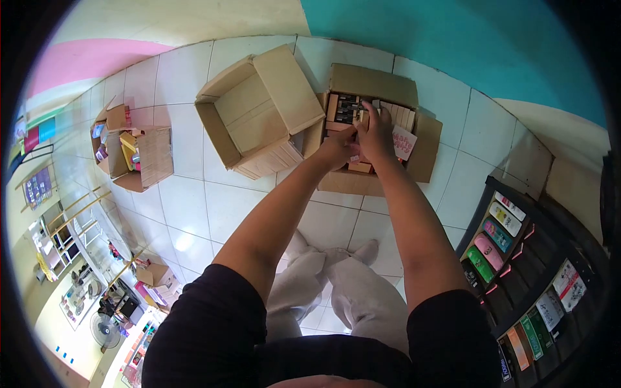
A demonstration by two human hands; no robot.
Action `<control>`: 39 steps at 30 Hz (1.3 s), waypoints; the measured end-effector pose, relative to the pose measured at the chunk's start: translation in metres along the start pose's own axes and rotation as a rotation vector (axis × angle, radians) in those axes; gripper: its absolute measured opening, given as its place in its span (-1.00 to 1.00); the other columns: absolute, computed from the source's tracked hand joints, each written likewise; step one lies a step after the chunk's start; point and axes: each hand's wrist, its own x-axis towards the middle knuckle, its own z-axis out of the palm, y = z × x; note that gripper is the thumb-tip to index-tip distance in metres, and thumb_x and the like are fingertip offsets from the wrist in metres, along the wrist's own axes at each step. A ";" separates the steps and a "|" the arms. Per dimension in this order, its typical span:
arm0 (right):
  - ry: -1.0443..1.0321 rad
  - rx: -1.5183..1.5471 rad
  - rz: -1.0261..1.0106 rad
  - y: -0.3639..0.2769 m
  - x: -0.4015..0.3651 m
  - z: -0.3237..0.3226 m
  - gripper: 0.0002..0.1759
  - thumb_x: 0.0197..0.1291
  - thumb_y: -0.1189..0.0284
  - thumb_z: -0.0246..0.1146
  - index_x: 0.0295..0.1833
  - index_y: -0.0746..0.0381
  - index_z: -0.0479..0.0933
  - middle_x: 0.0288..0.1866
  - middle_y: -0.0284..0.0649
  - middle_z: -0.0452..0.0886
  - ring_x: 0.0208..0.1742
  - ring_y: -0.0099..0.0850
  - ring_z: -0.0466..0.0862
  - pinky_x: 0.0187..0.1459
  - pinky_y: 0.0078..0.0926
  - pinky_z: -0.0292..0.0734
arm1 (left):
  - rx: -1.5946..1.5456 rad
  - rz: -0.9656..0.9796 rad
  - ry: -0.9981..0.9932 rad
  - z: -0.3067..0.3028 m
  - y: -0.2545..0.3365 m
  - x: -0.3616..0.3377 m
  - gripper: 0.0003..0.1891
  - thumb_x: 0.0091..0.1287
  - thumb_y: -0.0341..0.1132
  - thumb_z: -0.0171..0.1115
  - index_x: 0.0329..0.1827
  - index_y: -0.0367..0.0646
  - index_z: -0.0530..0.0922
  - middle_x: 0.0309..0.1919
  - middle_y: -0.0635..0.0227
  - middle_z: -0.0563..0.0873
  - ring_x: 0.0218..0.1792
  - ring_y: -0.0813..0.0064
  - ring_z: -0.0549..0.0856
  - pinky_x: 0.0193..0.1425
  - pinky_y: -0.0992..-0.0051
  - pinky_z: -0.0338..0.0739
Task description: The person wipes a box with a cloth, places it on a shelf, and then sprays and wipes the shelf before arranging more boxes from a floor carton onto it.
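Observation:
An open cardboard box [373,79] stands on the floor ahead of me, packed with small boxes and dark packs. My left hand [337,149] reaches in over its near left part, fingers curled together against the contents. Right beside it is my right hand [376,134], its fingers bent down among the small packs. Whatever either hand grips is hidden under the fingers. A pale pink printed box [404,143] lies tilted just right of my right hand. Dark packs [347,108] sit in rows at the box's left side.
An open cardboard box [288,87] with a bare inside stands to the left. Further left, a smaller carton [155,152] holds colourful packs. A black display rack [498,278] with pouches and boxes rises at right. A teal wall [446,39] bounds the far side.

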 end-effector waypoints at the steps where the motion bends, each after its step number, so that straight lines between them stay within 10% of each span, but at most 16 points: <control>1: 0.002 -0.010 0.009 0.001 0.001 0.001 -0.39 0.32 0.44 0.25 0.45 -0.07 0.30 0.48 0.21 0.18 0.43 0.27 0.36 0.33 0.10 0.45 | 0.088 0.050 0.012 -0.003 0.007 -0.005 -0.39 0.34 -0.58 0.11 0.50 -0.10 0.36 0.12 0.08 0.71 0.13 0.23 0.70 0.20 0.34 0.59; 8: 0.026 -0.075 -0.030 0.018 0.002 -0.007 -0.40 0.27 0.59 0.20 0.40 -0.07 0.38 0.45 0.19 0.23 0.39 0.19 0.43 0.30 -0.05 0.51 | 0.431 0.156 0.405 -0.027 -0.012 -0.014 -0.59 0.32 -0.61 -0.01 0.20 -0.22 0.57 0.03 0.07 0.74 0.12 0.14 0.72 0.18 0.31 0.60; 14: -0.110 0.089 -0.159 0.025 0.006 -0.018 -0.36 0.26 0.61 0.18 0.45 -0.01 0.36 0.35 0.16 0.44 0.39 0.01 0.49 0.31 -0.20 0.50 | 0.463 0.339 0.336 -0.020 -0.027 -0.029 -0.67 0.33 -0.58 0.05 0.13 -0.27 0.57 -0.08 0.02 0.74 0.01 0.08 0.75 0.11 0.27 0.63; 20: -0.319 0.578 0.189 0.051 0.013 -0.027 -0.42 0.36 0.54 0.12 0.49 0.13 0.31 0.44 0.02 0.47 0.34 -0.09 0.58 0.32 -0.22 0.46 | 0.381 0.223 0.317 -0.003 0.000 -0.032 -0.52 0.26 -0.30 0.36 0.21 -0.25 0.46 -0.01 0.01 0.65 0.01 -0.02 0.71 0.06 0.14 0.62; 23: -0.390 0.338 0.102 0.040 -0.008 -0.063 -0.36 0.22 0.36 0.34 0.42 0.07 0.36 0.41 0.01 0.47 0.38 -0.02 0.52 0.30 -0.17 0.46 | 0.621 0.298 0.476 0.012 -0.005 -0.028 -0.45 0.25 -0.09 0.42 0.22 -0.21 0.51 0.14 0.03 0.56 -0.06 0.09 0.75 0.00 0.19 0.66; 25: -0.021 -0.146 -0.247 0.046 -0.022 -0.073 -0.18 0.02 0.25 0.54 0.42 0.02 0.35 0.30 -0.12 0.52 0.38 -0.05 0.48 0.29 -0.12 0.45 | 0.690 0.322 0.480 0.017 -0.021 -0.014 -0.34 0.19 -0.02 0.44 0.23 -0.21 0.42 0.09 0.02 0.56 -0.02 0.05 0.72 0.01 0.16 0.65; 35: -0.157 -0.378 -0.232 0.075 -0.023 -0.091 0.01 -0.24 0.23 0.66 0.40 0.01 0.34 0.32 -0.18 0.44 0.40 -0.08 0.42 0.36 -0.12 0.43 | 0.928 0.077 0.563 0.051 0.015 -0.007 -0.08 0.02 0.20 0.52 0.26 -0.25 0.29 0.11 0.02 0.50 0.17 0.03 0.53 0.21 0.07 0.47; 39: -0.063 -0.402 -0.236 0.070 -0.004 -0.095 0.04 -0.22 0.36 0.65 0.45 0.12 0.30 0.33 -0.13 0.40 0.39 -0.07 0.42 0.38 -0.14 0.46 | 1.062 0.513 0.611 0.049 0.022 0.001 -0.08 0.07 0.15 0.52 0.41 -0.11 0.32 0.25 0.12 0.48 0.33 0.08 0.41 0.28 0.02 0.35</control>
